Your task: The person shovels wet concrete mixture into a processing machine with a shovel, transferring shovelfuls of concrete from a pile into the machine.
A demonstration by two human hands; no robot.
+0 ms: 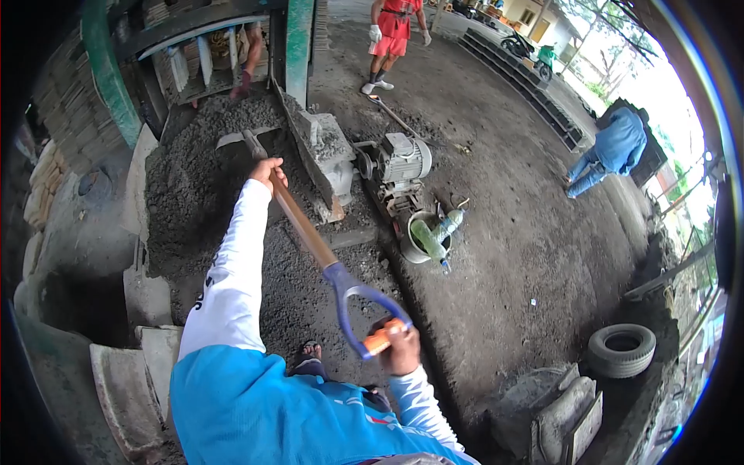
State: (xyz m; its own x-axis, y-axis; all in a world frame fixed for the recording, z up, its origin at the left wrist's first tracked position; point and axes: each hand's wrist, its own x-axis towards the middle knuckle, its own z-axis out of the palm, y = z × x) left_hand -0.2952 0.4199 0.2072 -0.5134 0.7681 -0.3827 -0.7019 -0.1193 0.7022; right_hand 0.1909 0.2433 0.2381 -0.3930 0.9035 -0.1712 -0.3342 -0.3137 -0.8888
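Note:
A shovel with a wooden shaft and a blue D-shaped handle reaches from my body to the dark grey mix. My left hand is wrapped round the shaft low down, near the blade. On the orange crossbar of the handle, my right hand is closed. The blade lies against the heaped, grainy mix, and part of it is hidden. Right of the heap stands a mix-caked metal housing.
An electric motor and a bucket holding green bottles stand to the right. Another shovel lies beyond, near a person in red. A person in blue bends farther right. A tyre and slabs are near me.

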